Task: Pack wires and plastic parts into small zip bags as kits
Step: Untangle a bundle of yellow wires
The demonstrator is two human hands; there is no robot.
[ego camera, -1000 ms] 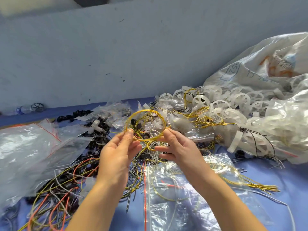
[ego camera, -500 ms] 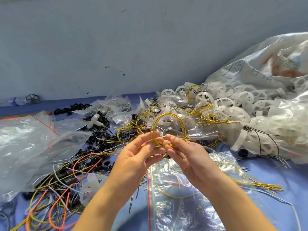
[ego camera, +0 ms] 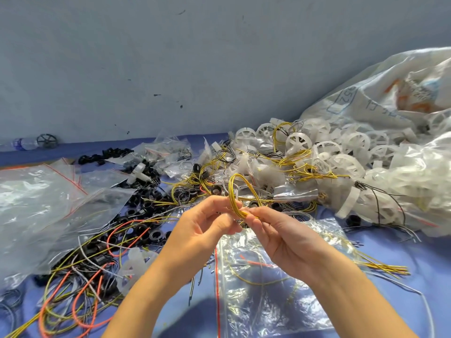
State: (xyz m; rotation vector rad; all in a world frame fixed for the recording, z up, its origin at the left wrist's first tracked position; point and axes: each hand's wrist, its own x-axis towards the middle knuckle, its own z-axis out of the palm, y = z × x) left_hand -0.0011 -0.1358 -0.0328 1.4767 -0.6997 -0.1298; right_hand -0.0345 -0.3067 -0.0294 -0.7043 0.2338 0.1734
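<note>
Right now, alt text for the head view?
The left hand and right hand pinch a yellow wire loop over a zip bag on a blue table. Loose wires and black rings lie left; white wheels are heaped right.

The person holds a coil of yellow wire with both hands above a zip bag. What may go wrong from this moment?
1. The left hand and right hand pinch the yellow wire coil only at its bottom, so the loop may spring open if one hand lets go.
2. The zip bag lies flat below the hands, and opening it probably needs a free hand.
3. The coil is close to the loose wires and might snag them.
</note>
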